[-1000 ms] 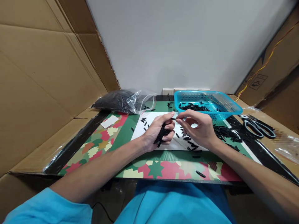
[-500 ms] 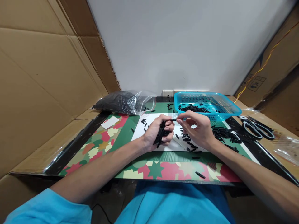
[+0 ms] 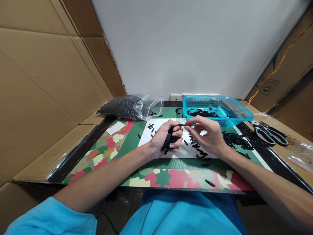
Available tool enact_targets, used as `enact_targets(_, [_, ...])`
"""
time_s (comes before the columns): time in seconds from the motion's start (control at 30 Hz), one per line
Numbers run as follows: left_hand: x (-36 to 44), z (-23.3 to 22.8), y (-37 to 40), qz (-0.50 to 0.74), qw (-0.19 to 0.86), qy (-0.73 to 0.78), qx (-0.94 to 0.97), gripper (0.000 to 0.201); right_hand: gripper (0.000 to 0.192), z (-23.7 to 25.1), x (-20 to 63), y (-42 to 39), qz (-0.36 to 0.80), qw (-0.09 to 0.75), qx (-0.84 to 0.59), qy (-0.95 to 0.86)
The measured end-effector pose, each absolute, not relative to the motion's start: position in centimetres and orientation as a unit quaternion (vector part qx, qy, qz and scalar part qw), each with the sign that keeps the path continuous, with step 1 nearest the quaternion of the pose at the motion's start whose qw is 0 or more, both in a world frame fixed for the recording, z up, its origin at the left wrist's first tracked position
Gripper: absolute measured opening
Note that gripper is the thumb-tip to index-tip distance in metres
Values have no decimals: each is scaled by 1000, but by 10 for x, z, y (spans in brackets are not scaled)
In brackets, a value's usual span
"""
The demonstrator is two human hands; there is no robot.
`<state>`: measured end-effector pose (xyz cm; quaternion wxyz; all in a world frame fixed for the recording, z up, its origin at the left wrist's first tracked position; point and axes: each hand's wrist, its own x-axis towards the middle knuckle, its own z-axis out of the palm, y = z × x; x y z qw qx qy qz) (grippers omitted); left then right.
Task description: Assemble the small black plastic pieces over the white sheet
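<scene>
My left hand (image 3: 166,138) is closed round a bunch of small black elongated pieces (image 3: 169,141), their ends poking out at the palm. Between its thumb and forefinger and the pinched fingertips of my right hand (image 3: 205,133) stretches one slim black piece (image 3: 182,125). Both hands hover over a white sheet (image 3: 146,141) where loose black pieces (image 3: 201,152) are scattered. A larger heap of the same pieces (image 3: 236,141) lies right of my right wrist. Exactly what kind of parts they are is too small to tell.
A blue plastic basket (image 3: 244,114) with black pieces in it stands at the back right. Scissors (image 3: 270,134) lie at the right edge. At the back left rests a clear zip bag (image 3: 129,107) of dark pieces. Cardboard walls (image 3: 49,65) flank the table; one piece (image 3: 209,183) lies near its front edge.
The piece between my fingertips appears slightly turned, and my right fingers have shifted a little. Both hands stay in nearly the same place; the other things have not visibly moved.
</scene>
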<state>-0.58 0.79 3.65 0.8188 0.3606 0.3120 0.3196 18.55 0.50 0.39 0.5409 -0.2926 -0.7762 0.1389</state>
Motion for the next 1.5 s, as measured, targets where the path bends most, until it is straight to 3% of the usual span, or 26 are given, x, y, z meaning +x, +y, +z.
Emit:
enact_targets(0.5, [-9,38,7,315,809,323,377,36,14,0,186,10,108,535,-283,-789])
enact_targets(1.5, [-6,40,5,311,813,325,369,39,11,0,191,9,39,516,-281,-808])
